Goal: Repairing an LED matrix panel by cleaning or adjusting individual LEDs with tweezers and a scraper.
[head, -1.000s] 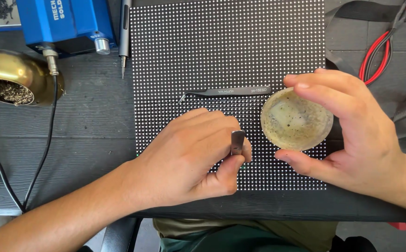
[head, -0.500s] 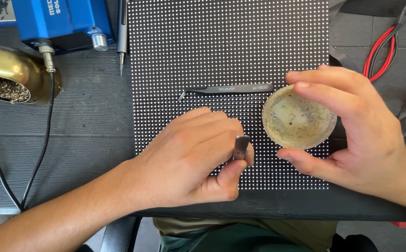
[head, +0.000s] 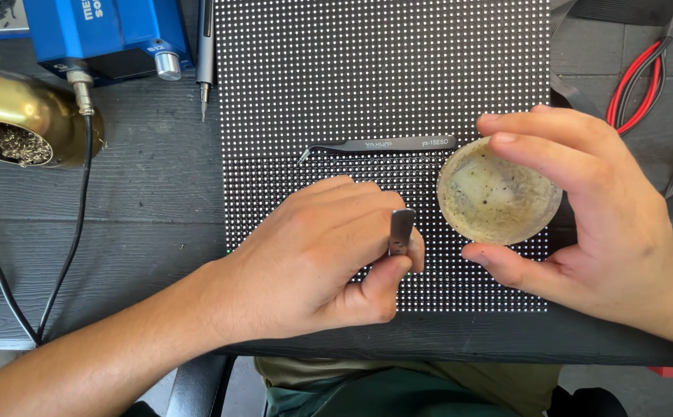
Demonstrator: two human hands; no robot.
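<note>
Head view: the dark wooden table (head: 143, 232) fills the picture, and on it, running from the far edge almost to the near edge, lies a large black panel (head: 383, 69) studded with rows of small white dots. At the table's far left corner sits a blue box-shaped station (head: 105, 31), and just in front of it, by the left edge, a round brass holder (head: 35, 116) filled with metal wool; a black cable (head: 81, 208) runs from there toward the near edge. Red and black cables (head: 645, 69) curl at the far right corner.

The right hand (head: 599, 224) cups a shallow round dish (head: 499, 191) with a pale, speckled inside, thumb and fingers spread around its rim, holding it over the right part of the panel. The left hand (head: 313, 255) rests on the panel near the table's near edge, its grip pinched shut, thumb against forefinger, on a small dark metal piece (head: 401, 232) that is perhaps a blade or tool tip. Dark tweezers (head: 383, 145) lie flat on the panel just beyond both hands. A slim pen-like tool (head: 204, 46) lies along the panel's left side.
</note>
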